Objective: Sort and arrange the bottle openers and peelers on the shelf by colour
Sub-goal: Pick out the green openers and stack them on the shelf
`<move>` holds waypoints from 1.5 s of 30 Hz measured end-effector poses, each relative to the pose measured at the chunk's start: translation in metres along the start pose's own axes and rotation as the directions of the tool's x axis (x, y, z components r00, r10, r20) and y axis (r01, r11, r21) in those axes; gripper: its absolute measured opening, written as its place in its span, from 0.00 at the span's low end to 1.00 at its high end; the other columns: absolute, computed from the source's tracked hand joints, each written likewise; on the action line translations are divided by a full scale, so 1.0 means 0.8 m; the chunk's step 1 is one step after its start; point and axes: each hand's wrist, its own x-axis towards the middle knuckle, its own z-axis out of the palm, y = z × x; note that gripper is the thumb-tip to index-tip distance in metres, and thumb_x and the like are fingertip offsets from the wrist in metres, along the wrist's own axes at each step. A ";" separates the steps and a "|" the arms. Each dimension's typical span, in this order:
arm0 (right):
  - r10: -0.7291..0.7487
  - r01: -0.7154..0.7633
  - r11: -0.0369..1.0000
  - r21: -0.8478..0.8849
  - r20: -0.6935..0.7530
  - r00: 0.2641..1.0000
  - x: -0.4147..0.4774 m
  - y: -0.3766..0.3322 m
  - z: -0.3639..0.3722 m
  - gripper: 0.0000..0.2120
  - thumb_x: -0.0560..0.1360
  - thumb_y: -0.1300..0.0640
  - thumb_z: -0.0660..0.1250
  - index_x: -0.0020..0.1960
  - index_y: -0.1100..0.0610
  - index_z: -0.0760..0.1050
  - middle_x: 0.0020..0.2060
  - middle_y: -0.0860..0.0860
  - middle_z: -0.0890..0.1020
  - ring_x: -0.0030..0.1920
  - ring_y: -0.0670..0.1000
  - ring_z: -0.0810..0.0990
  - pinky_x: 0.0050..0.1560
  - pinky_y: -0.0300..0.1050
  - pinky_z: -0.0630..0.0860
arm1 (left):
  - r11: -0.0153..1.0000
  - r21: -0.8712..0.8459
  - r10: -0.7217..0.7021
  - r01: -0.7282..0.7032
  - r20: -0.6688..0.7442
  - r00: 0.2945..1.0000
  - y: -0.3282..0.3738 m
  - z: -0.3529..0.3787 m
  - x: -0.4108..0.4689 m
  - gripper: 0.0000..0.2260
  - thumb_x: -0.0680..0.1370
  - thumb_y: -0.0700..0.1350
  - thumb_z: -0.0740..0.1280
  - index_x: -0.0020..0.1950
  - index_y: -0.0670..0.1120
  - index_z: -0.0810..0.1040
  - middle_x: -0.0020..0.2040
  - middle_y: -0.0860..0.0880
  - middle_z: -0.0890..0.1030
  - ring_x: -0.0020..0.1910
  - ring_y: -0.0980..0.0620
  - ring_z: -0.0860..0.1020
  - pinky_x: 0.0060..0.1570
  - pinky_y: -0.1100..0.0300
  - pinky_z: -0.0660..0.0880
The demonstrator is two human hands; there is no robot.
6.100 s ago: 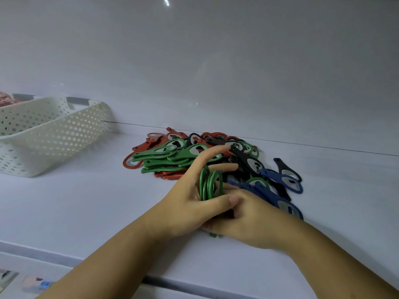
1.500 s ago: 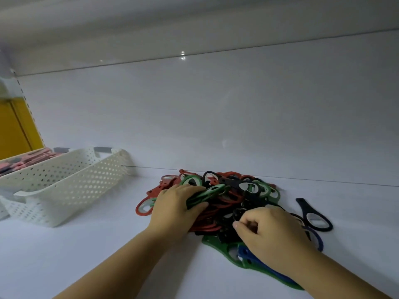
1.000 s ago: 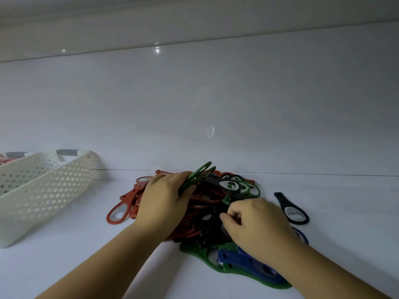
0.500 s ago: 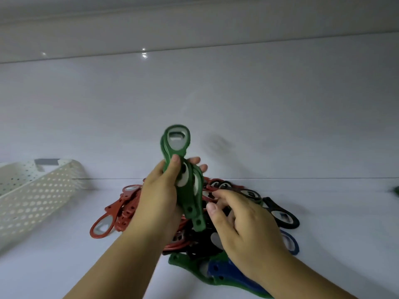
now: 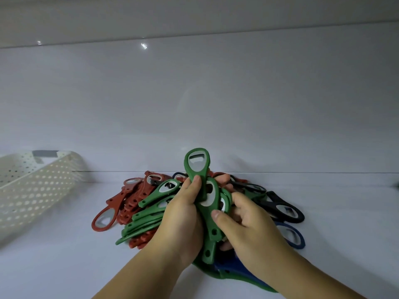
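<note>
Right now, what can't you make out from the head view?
Head view:
- Count of green openers held by left hand and right hand: overlapping under fingers.
- Middle of pile: hidden by both hands.
- Rest of white basket: cut off by left edge; contents unseen.

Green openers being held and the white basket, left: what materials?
Green bottle openers: likely matte plastic or rubbery coating, even colour, no glare; pale, metal-looking insert in the head opening. White basket: apparently moulded plastic, regular perforations, rounded rim.

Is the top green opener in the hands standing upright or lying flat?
Upright: the green opener points ring end up above the pile, gripped by the left hand.
</note>
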 end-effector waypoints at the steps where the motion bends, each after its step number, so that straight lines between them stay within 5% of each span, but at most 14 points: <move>1: 0.042 -0.042 0.999 0.033 0.005 0.999 0.001 -0.001 0.000 0.05 0.75 0.49 0.64 0.50 0.45 0.76 0.41 0.45 0.84 0.39 0.49 0.84 0.46 0.56 0.81 | 1.000 0.015 0.006 -0.006 -0.006 1.000 -0.001 -0.001 0.001 0.19 0.73 0.51 0.61 0.56 0.40 0.80 0.49 0.39 0.81 0.45 0.42 0.79 0.41 0.50 0.79; 3: 0.089 -0.089 0.993 0.079 0.002 0.996 0.002 -0.003 -0.002 0.04 0.77 0.53 0.64 0.50 0.48 0.76 0.40 0.50 0.84 0.37 0.52 0.84 0.42 0.53 0.82 | 0.999 0.026 0.038 -0.037 -0.049 0.998 -0.003 -0.001 0.003 0.15 0.78 0.48 0.59 0.56 0.41 0.79 0.51 0.38 0.80 0.47 0.40 0.79 0.43 0.49 0.79; 6: 0.071 -0.067 0.995 0.080 -0.046 0.996 0.005 -0.004 -0.010 0.05 0.76 0.56 0.64 0.48 0.54 0.77 0.41 0.58 0.82 0.40 0.60 0.81 0.38 0.50 0.79 | 0.989 0.071 0.139 -0.130 -0.150 0.979 -0.003 -0.004 0.010 0.12 0.77 0.43 0.62 0.55 0.40 0.79 0.53 0.38 0.82 0.53 0.39 0.80 0.57 0.45 0.76; 10: 0.039 -0.034 0.999 0.040 -0.152 0.988 0.011 -0.004 -0.033 0.05 0.75 0.58 0.64 0.47 0.51 0.78 0.40 0.51 0.85 0.42 0.53 0.83 0.48 0.55 0.80 | 0.970 0.000 0.236 -0.242 -0.212 0.948 0.014 -0.010 0.010 0.10 0.81 0.39 0.57 0.53 0.37 0.77 0.46 0.40 0.85 0.46 0.45 0.84 0.51 0.50 0.78; 14: -0.116 0.025 0.913 -0.406 -0.201 0.973 0.019 0.008 -0.059 0.06 0.76 0.52 0.61 0.46 0.51 0.75 0.34 0.51 0.82 0.34 0.52 0.80 0.39 0.53 0.78 | 0.975 0.034 0.222 -0.219 -0.180 0.958 0.028 -0.013 0.003 0.12 0.80 0.35 0.54 0.57 0.36 0.75 0.49 0.37 0.84 0.48 0.42 0.83 0.48 0.51 0.80; 18: -0.122 0.013 0.781 -0.624 -0.132 0.984 0.025 0.020 -0.064 0.09 0.79 0.49 0.57 0.52 0.51 0.74 0.30 0.50 0.77 0.33 0.51 0.76 0.37 0.50 0.74 | 0.998 0.027 0.066 -0.064 -0.096 0.993 0.026 -0.013 -0.003 0.14 0.76 0.30 0.54 0.54 0.36 0.77 0.46 0.42 0.85 0.38 0.49 0.84 0.35 0.59 0.81; 20: -0.118 0.002 0.737 -0.676 -0.127 0.985 0.027 0.022 -0.064 0.12 0.80 0.49 0.56 0.60 0.50 0.72 0.37 0.46 0.76 0.38 0.49 0.76 0.40 0.46 0.73 | 1.000 0.008 0.024 -0.023 -0.067 0.997 0.025 -0.012 -0.004 0.14 0.74 0.29 0.53 0.50 0.37 0.77 0.41 0.44 0.83 0.33 0.50 0.80 0.34 0.59 0.80; 24: -0.063 -0.079 0.689 -0.720 -0.169 0.984 0.026 0.021 -0.065 0.28 0.78 0.43 0.59 0.75 0.47 0.56 0.68 0.46 0.69 0.62 0.50 0.73 0.56 0.42 0.70 | 0.999 -0.039 0.015 -0.017 -0.051 0.999 0.024 -0.007 -0.004 0.13 0.75 0.30 0.53 0.49 0.39 0.75 0.36 0.44 0.79 0.29 0.50 0.76 0.32 0.57 0.78; 28: -0.042 -0.100 0.671 -0.735 -0.172 0.984 0.026 0.022 -0.071 0.27 0.73 0.38 0.65 0.67 0.47 0.63 0.64 0.46 0.67 0.59 0.48 0.72 0.49 0.40 0.68 | 0.998 -0.057 -0.029 0.027 -0.033 0.999 0.023 -0.010 -0.005 0.14 0.77 0.32 0.53 0.58 0.36 0.74 0.46 0.41 0.84 0.33 0.47 0.82 0.28 0.60 0.79; 31: -0.051 -0.079 0.647 -0.758 -0.147 0.988 0.025 0.023 -0.072 0.21 0.70 0.37 0.67 0.56 0.48 0.72 0.57 0.43 0.65 0.56 0.43 0.67 0.48 0.38 0.66 | 0.998 0.046 -0.031 0.033 -0.027 0.999 0.021 -0.012 -0.008 0.10 0.74 0.33 0.54 0.50 0.38 0.72 0.41 0.44 0.82 0.24 0.53 0.72 0.18 0.66 0.66; 34: -0.075 -0.051 0.684 -0.728 -0.140 0.987 0.023 0.021 -0.069 0.14 0.71 0.41 0.70 0.49 0.49 0.75 0.54 0.42 0.67 0.54 0.41 0.64 0.49 0.35 0.63 | 0.997 0.078 -0.031 0.031 0.004 1.000 0.021 -0.008 -0.010 0.03 0.69 0.35 0.57 0.39 0.42 0.67 0.33 0.47 0.72 0.23 0.56 0.61 0.17 0.67 0.55; 38: -0.155 -0.025 0.775 -0.632 -0.228 0.961 0.026 0.020 -0.069 0.09 0.71 0.50 0.73 0.39 0.47 0.73 0.39 0.40 0.75 0.39 0.43 0.73 0.36 0.33 0.66 | 0.999 0.034 -0.030 0.030 0.019 0.999 0.019 -0.002 -0.010 0.08 0.68 0.32 0.55 0.42 0.41 0.69 0.36 0.45 0.72 0.27 0.54 0.65 0.20 0.66 0.60; 41: -0.050 -0.069 0.942 -0.329 -0.340 0.939 0.030 0.016 -0.073 0.07 0.69 0.54 0.75 0.37 0.50 0.77 0.33 0.46 0.80 0.34 0.46 0.78 0.35 0.39 0.73 | 0.996 0.086 0.021 -0.020 -0.010 1.000 0.014 -0.001 -0.007 0.10 0.78 0.31 0.54 0.52 0.37 0.73 0.42 0.40 0.82 0.35 0.46 0.81 0.30 0.59 0.79; 45: 0.107 -0.066 0.986 0.151 -0.280 0.954 0.025 0.000 -0.071 0.06 0.70 0.57 0.74 0.39 0.56 0.78 0.29 0.47 0.81 0.28 0.43 0.77 0.30 0.33 0.69 | 0.971 0.236 0.041 -0.030 -0.042 0.998 0.000 0.003 -0.008 0.11 0.82 0.41 0.56 0.60 0.39 0.73 0.48 0.39 0.84 0.48 0.42 0.84 0.49 0.50 0.80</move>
